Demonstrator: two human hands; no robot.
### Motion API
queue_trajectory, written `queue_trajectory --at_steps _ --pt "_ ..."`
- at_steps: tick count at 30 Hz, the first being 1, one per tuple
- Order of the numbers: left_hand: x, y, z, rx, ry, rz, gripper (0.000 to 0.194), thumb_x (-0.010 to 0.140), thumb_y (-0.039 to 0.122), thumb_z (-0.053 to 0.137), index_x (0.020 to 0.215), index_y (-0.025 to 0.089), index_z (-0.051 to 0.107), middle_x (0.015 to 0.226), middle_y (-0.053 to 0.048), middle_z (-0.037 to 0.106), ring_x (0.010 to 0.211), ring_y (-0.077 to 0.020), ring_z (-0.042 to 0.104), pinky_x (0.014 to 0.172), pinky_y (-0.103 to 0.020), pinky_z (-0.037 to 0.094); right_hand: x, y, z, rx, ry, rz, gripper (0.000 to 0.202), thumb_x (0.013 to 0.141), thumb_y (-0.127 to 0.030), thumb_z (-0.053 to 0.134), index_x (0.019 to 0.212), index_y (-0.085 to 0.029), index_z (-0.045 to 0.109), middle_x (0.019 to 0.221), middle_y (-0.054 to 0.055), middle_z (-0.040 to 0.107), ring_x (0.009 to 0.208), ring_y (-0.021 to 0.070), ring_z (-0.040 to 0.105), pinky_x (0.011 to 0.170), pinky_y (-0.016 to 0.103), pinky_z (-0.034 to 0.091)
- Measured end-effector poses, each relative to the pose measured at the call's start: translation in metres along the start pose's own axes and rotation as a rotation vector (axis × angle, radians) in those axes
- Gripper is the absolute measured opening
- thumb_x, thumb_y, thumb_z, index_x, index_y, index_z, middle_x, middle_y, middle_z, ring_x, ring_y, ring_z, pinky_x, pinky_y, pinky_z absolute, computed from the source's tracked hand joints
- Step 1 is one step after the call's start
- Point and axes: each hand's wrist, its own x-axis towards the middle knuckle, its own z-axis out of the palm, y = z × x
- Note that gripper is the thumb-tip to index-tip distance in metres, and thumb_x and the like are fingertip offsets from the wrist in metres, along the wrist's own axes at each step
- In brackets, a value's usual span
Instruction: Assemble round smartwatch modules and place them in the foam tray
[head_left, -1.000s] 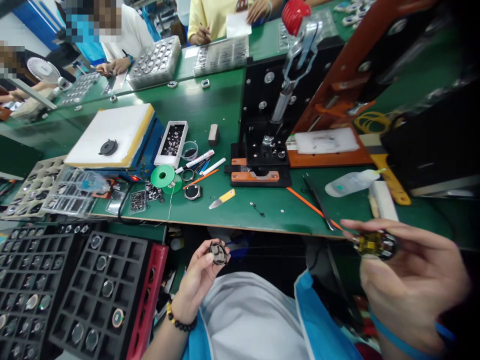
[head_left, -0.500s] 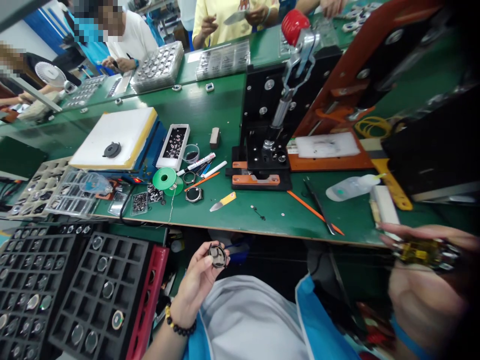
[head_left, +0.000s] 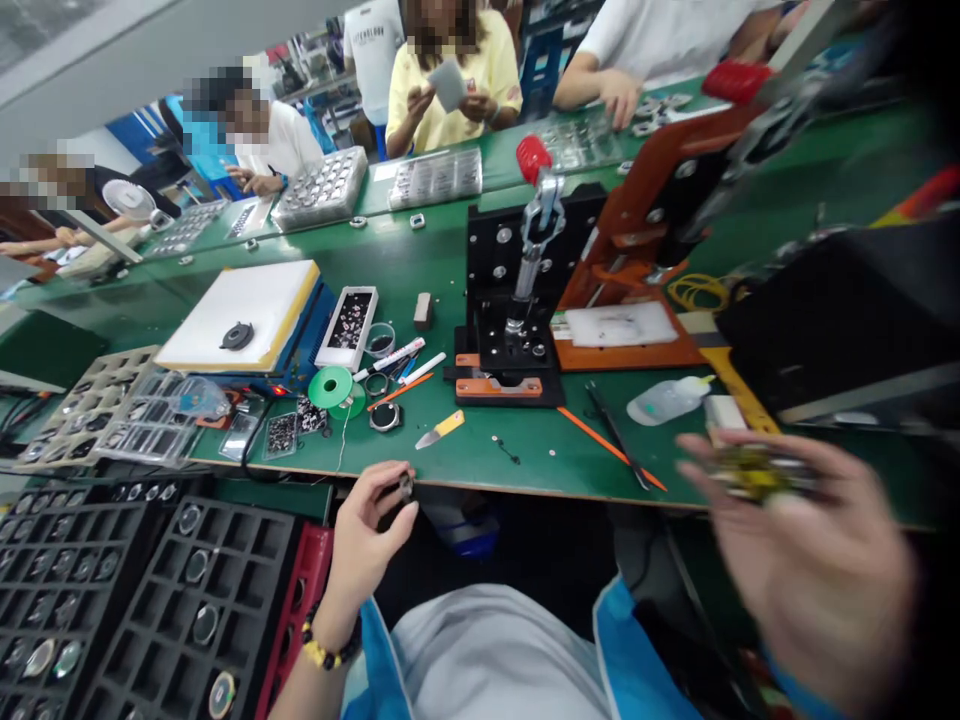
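Observation:
My left hand (head_left: 375, 520) pinches a small round watch case (head_left: 406, 487) near the table's front edge; it is turned nearly edge-on. Over the right end of the table, my right hand (head_left: 810, 540) is closed on a small watch part with yellow film (head_left: 754, 472), blurred by motion. Between the hands on the table lie a yellow-handled blade (head_left: 441, 430), an orange stick (head_left: 600, 442) and dark tweezers (head_left: 619, 440). A round watch (head_left: 385, 417) rests left of the blade.
Two lever presses, one black (head_left: 517, 300) and one orange (head_left: 637, 250), stand at centre right. A squeeze bottle (head_left: 666, 400) lies near my right hand. Black foam trays (head_left: 165, 610) with watches sit at lower left. A blue heating box (head_left: 300, 330) stands behind. Co-workers sit across the table.
My right hand has moved left and inward with the yellow-filmed part. My left hand has moved up and left, turning the watch case edge-on. The view has tilted up.

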Motion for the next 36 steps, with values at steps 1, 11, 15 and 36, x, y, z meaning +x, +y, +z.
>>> queue_trajectory --at_steps 1,11,15,36 --pt "0.008 0.003 0.0 0.212 -0.01 0.105 0.035 0.09 0.031 0.075 0.124 0.025 0.073 0.131 -0.01 0.069 0.122 -0.0265 0.068 0.107 -0.042 0.058 -0.01 0.002 0.02 0.055 -0.05 0.079 0.046 0.071 -0.041 0.092 0.112 -0.031 0.072 0.117 0.006 0.075 0.106 0.0262 0.075 0.088 0.039 0.064" --pt "0.049 -0.003 -0.007 0.728 -0.076 0.402 0.035 0.099 0.041 0.062 0.13 0.03 0.072 0.14 -0.008 0.067 0.132 -0.0308 0.06 0.116 -0.054 0.048 -0.044 0.025 0.087 0.413 -0.524 0.561 0.047 0.098 -0.05 0.07 0.141 -0.033 0.065 0.142 0.009 0.067 0.134 0.0271 0.062 0.117 0.049 0.046" --pt "0.033 0.01 0.026 0.298 -0.048 0.129 0.039 0.096 0.053 0.065 0.12 0.023 0.073 0.116 -0.011 0.075 0.108 -0.0274 0.071 0.098 -0.044 0.059 -0.041 0.029 0.103 0.387 -0.602 0.54 0.046 0.1 -0.051 0.067 0.141 -0.033 0.064 0.142 0.007 0.067 0.136 0.0263 0.061 0.121 0.049 0.042" --pt "0.03 0.0 0.006 -0.191 0.313 -0.093 0.038 0.088 0.052 0.077 0.096 0.017 0.067 0.087 -0.003 0.071 0.081 -0.0156 0.066 0.077 -0.026 0.055 0.024 0.074 0.233 -0.318 -1.357 0.262 0.06 0.093 -0.072 0.061 0.109 -0.017 0.081 0.095 0.008 0.074 0.088 0.0221 0.067 0.081 0.033 0.054"
